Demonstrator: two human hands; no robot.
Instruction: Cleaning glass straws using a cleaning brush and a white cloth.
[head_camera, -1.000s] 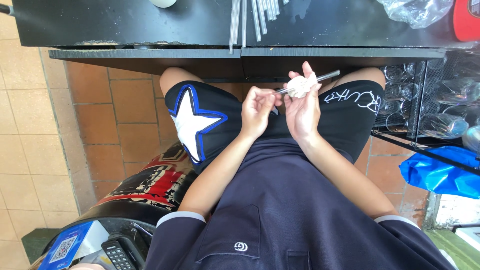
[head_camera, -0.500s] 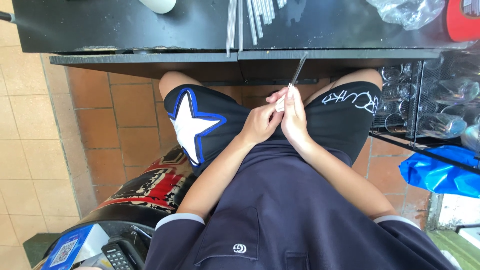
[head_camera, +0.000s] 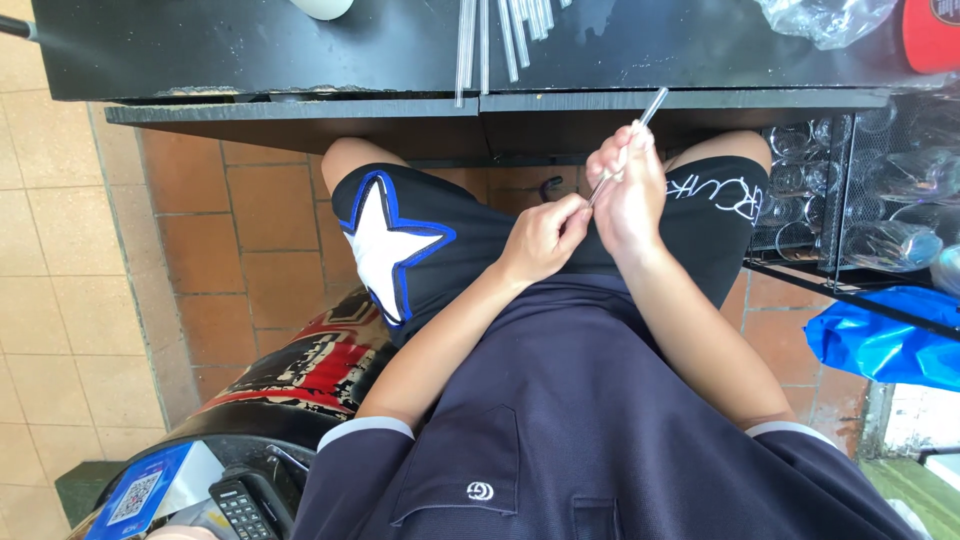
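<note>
I see one clear glass tube (head_camera: 628, 143) held over the lap, slanting up toward the black table (head_camera: 300, 60) edge. My right hand (head_camera: 628, 195) is clenched around its middle; my left hand (head_camera: 545, 238) pinches its lower end. Roughly seven more tubes (head_camera: 505, 35) lie on the table.

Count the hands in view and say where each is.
2. The left hand pinches the lower end of a clear tube over the lap. The right hand grips the tube higher up, just below the black table edge. No other hands show.
</note>
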